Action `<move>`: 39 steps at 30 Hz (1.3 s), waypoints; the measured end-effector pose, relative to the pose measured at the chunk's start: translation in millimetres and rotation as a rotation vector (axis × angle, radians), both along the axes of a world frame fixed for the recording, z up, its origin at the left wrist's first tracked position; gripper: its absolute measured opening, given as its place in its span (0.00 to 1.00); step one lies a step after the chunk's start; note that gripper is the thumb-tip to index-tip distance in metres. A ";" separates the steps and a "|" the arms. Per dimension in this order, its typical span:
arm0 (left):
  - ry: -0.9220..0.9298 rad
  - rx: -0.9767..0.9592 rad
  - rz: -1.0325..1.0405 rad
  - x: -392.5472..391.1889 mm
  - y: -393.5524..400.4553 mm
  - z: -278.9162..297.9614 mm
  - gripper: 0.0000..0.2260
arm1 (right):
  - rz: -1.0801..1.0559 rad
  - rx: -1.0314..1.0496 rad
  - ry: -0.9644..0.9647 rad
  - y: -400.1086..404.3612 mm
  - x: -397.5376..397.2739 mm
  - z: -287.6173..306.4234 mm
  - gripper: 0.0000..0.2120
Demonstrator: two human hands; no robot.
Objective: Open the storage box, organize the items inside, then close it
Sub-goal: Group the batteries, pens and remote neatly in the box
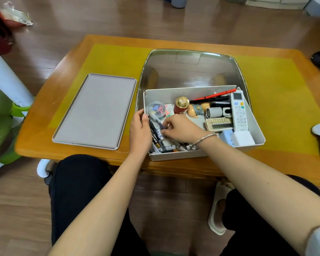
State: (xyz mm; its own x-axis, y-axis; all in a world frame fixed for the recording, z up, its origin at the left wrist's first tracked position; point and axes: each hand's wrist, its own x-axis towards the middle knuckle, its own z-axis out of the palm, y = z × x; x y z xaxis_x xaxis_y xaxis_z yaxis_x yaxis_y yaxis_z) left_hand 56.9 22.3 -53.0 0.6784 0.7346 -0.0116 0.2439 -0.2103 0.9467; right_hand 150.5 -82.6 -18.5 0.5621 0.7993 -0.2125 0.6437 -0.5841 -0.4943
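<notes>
Both forearms are extended over the near bench [44, 145] edge into the storage box [258, 134], which stands open on the bench with its lid [96, 111] laid flat to the left. Pens [156, 134] in the box's near-left corner are being sorted. The left hand [139, 130] is cupped upright beside them, apparently bracing rather than holding. The right hand's [181, 128] grip is curled, fingertips pinching among the pens. Pens should be aligned parallel against the wall.
</notes>
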 end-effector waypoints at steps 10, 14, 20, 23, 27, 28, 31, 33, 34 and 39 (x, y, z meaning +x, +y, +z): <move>0.012 -0.025 0.010 1.8 1.0 -1.4 0.12 | -0.111 -0.146 0.070 8.8 -9.2 -9.3 0.17; 0.018 -0.026 0.008 1.7 0.9 -1.6 0.13 | -0.158 -0.093 0.159 -13.0 6.6 13.5 0.09; 0.013 -0.040 0.005 0.4 1.2 0.2 0.13 | -0.485 0.126 -0.080 -70.2 48.4 46.3 0.12; 0.020 -0.038 0.008 0.6 0.8 1.1 0.13 | -0.654 0.189 -0.199 -104.3 68.3 51.6 0.09; 0.029 -0.028 0.014 1.4 0.5 1.5 0.13 | -0.793 0.099 -0.271 -137.4 85.5 42.0 0.09; 0.028 -0.028 0.014 1.4 0.2 1.8 0.13 | -0.795 0.059 -0.274 -142.4 88.6 37.9 0.10; 0.027 -0.022 0.017 1.2 -0.6 2.7 0.13 | -0.738 -0.007 -0.253 -149.3 92.7 25.7 0.13; 0.025 -0.019 0.021 1.5 -0.6 2.6 0.13 | -0.728 -0.015 -0.274 -150.0 93.0 20.7 0.17; 0.024 -0.017 0.027 1.8 -0.8 2.5 0.13 | -0.729 -0.015 -0.293 -149.9 92.2 19.4 0.19; 0.011 -0.038 0.057 3.8 -3.9 3.3 0.13 | -0.703 0.138 -0.347 -142.1 80.0 24.3 0.22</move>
State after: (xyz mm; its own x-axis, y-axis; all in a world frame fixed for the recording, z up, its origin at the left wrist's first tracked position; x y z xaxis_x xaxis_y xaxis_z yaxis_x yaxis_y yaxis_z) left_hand 60.6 18.4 -49.6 0.6349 0.7712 -0.0469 0.2647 -0.1601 0.9510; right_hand 230.5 -224.7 5.8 0.9607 0.2386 0.1421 0.2771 -0.8590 -0.4306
